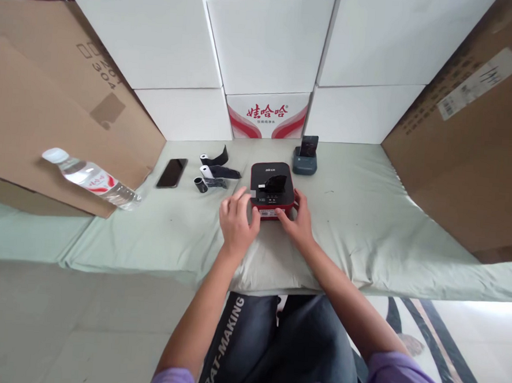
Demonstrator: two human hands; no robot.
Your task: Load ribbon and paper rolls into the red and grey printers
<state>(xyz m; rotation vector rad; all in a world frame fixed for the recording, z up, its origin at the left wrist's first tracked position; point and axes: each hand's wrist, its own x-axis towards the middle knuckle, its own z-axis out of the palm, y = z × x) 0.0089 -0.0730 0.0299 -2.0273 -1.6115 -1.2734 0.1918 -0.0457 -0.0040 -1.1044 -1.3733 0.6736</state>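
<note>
Here, red printer (pixel 272 189) between both hands, left hand (pixel 236 220) and right hand (pixel 296 220) grasping its near corners.

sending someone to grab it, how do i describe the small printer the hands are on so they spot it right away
Start at the white box with red lettering at the back. In front of it, the red-and-black printer sits between both hands. The blue-grey printer behind it is smaller.

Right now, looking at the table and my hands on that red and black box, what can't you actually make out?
Head view only:
- Front face of the red and black device: covered by the left hand and right hand.
- Its small label text: too small to read.
- Writing on the tilted water bottle: blurred.
- Grey-blue device behind: details too small.
- Top-centre patch above the white boxes: blurred out.
</note>
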